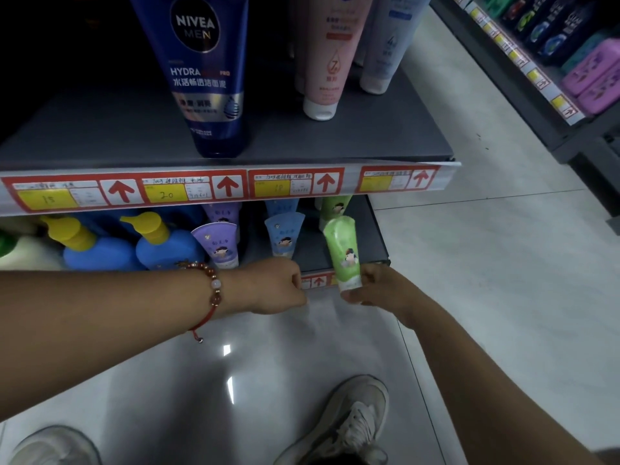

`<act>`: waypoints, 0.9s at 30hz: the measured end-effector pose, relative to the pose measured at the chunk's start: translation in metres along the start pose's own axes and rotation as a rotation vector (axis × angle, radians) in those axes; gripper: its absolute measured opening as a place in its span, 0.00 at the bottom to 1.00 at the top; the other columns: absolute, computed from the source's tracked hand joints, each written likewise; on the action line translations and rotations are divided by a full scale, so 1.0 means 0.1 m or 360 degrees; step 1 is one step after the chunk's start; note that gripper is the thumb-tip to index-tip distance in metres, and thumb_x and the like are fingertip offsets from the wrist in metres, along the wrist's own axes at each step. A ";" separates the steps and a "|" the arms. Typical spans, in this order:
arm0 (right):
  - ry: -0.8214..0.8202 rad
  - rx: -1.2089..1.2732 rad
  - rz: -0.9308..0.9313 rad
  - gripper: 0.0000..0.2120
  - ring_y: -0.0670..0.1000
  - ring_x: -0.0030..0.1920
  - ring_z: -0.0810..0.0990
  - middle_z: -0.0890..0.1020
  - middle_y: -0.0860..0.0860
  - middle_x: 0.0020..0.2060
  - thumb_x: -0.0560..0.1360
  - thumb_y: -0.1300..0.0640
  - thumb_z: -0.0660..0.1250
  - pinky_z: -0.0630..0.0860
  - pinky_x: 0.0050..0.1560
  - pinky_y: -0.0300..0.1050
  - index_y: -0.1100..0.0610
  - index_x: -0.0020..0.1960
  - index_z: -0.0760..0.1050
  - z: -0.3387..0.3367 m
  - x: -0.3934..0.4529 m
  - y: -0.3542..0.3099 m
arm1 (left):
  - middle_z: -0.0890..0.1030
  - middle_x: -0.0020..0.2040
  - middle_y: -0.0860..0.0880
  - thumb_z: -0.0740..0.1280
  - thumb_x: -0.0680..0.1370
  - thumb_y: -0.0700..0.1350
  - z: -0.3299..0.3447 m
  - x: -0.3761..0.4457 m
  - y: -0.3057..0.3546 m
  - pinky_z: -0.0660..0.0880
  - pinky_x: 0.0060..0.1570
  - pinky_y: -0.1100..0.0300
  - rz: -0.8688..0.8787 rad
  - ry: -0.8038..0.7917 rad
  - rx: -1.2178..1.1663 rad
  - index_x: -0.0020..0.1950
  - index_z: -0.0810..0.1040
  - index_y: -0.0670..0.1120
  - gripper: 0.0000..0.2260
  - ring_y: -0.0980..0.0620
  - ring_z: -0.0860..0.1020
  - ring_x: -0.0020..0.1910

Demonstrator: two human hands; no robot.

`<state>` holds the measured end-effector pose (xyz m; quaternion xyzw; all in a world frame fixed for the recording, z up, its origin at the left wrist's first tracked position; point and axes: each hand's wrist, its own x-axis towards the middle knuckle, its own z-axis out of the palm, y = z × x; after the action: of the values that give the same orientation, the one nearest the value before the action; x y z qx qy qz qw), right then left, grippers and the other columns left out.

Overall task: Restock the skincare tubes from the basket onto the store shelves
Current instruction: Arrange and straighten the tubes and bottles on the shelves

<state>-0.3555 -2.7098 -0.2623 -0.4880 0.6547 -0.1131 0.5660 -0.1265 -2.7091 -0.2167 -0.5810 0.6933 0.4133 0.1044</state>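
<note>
The right hand [379,290] pinches the green tube [343,255] at its stiff cap, the best grip since its light body looks soft; the left hand [275,286] curls, apparently holding nothing.

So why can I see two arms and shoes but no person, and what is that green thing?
The camera sits on the person's head, looking down, so you see only their arms and their shoes on the floor. They are filling a shop shelf. The right hand holds a green tube by its cap end, at the front edge of the lower shelf. The left hand, with a bead bracelet on its wrist, reaches to the shelf edge beside it; I cannot tell whether it holds anything. Behind stand purple tubes, blue tubes and blue pump bottles. Above stands a Nivea Men tube.
</note>
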 end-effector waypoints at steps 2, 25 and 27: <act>-0.0046 0.0174 -0.0095 0.19 0.54 0.53 0.83 0.85 0.53 0.49 0.68 0.65 0.76 0.80 0.57 0.48 0.58 0.57 0.79 0.06 -0.04 0.04 | 0.79 0.52 0.51 0.67 0.75 0.59 0.00 0.01 0.00 0.78 0.51 0.54 0.0010 0.0098 -0.0106 0.54 0.78 0.50 0.15 0.52 0.78 0.50; 0.0950 -0.0143 -0.0444 0.10 0.48 0.40 0.78 0.80 0.46 0.39 0.73 0.51 0.71 0.65 0.32 0.35 0.53 0.53 0.79 0.40 1.01 -0.30 | 0.82 0.38 0.35 0.71 0.74 0.56 0.08 -0.15 -0.30 0.80 0.36 0.47 -0.0151 0.0207 -0.0645 0.43 0.81 0.38 0.20 0.43 0.81 0.34; 0.0962 -0.0152 -0.0454 0.09 0.47 0.39 0.77 0.79 0.45 0.38 0.74 0.50 0.71 0.65 0.32 0.36 0.52 0.51 0.78 0.41 1.06 -0.29 | 0.83 0.41 0.36 0.71 0.74 0.57 0.08 -0.14 -0.32 0.81 0.38 0.43 -0.0145 0.0181 -0.0656 0.44 0.82 0.40 0.19 0.40 0.84 0.40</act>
<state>-0.2935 -2.7890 -0.3221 -0.5449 0.7227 -0.3000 0.3014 -0.0961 -2.6931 -0.2276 -0.6431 0.5719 0.5079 -0.0372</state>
